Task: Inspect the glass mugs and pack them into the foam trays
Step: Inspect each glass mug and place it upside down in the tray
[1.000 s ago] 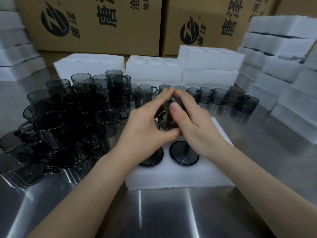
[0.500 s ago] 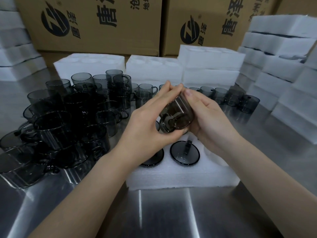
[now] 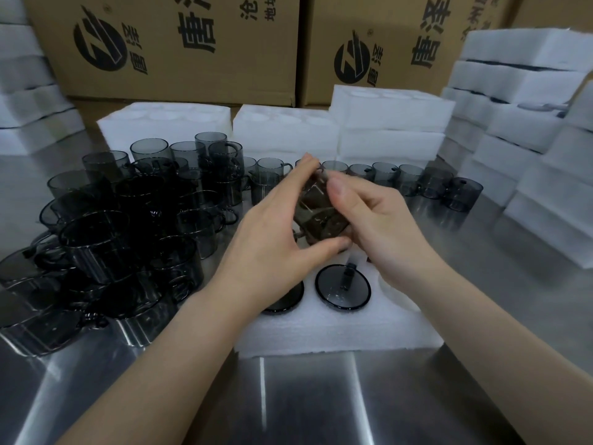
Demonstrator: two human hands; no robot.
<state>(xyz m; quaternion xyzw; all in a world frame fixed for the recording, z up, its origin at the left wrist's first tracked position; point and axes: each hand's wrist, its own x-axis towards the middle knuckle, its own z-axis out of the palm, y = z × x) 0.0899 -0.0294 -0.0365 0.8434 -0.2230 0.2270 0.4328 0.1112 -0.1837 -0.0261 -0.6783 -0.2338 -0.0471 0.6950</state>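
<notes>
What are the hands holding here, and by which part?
One grey glass mug, gripped round its body between the left hand and the right hand.

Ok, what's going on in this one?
A person holds one smoky glass mug, tilted, between the left hand and right hand above a white foam tray on the steel table, apparently checking it. Two packed mugs sit in the tray's near pockets; the pocket to their right looks empty. A crowd of unpacked mugs waits on the left, with spare foam trays and cardboard boxes behind.
</notes>
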